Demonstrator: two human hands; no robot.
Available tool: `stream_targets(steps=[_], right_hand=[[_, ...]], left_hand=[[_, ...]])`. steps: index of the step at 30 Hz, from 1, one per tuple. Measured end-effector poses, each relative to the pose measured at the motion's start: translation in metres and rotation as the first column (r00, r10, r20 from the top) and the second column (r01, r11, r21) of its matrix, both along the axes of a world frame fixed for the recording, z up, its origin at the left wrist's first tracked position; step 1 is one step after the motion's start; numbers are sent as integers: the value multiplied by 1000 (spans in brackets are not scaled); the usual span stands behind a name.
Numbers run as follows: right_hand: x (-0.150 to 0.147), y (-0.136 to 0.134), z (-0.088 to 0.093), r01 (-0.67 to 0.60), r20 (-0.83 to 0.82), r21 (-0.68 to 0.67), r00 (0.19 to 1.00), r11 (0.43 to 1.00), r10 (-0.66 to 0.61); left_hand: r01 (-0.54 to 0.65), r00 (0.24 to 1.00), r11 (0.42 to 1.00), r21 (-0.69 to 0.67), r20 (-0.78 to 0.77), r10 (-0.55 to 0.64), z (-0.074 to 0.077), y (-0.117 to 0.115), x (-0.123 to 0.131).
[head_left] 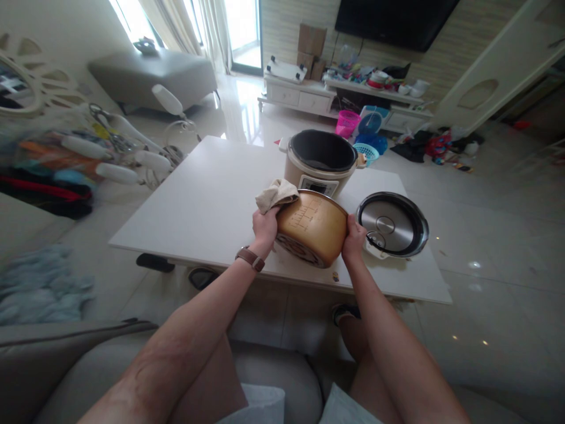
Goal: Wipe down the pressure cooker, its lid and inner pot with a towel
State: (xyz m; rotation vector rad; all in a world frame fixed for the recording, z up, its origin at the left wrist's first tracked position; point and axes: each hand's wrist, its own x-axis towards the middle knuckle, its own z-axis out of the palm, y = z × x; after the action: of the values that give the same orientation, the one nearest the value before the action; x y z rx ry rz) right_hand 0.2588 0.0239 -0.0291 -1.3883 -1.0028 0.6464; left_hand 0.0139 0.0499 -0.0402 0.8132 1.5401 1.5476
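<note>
Between my two hands is a gold-coloured inner pot (315, 229), tilted so that its underside faces me. My left hand (265, 228) grips the pot's left side, with a beige cloth (277, 195) bunched at the rim there. On the opposite side, my right hand (354, 240) is closed on the pot's wall. Just behind it stands the pressure cooker body (318, 164), its dark inside open at the top. The cooker's lid (387, 225) lies upside down to the right of my right hand, showing its metal inner face.
A white table (212, 200) carries the cooker and lid. Beyond it are a pink basket (347, 123), a light blue basket (366, 153) and a cluttered TV cabinet (304, 97). A lamp with white shades (148, 159) stands at the table's left.
</note>
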Motion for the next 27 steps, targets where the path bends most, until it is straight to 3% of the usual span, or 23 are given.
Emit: stream_targets(steps=[27], right_hand=[[0,1,-1,-11,-12,-9,1000,1000,11]], left_hand=[[-27,999,999,-18,34,28,9,-3,2]])
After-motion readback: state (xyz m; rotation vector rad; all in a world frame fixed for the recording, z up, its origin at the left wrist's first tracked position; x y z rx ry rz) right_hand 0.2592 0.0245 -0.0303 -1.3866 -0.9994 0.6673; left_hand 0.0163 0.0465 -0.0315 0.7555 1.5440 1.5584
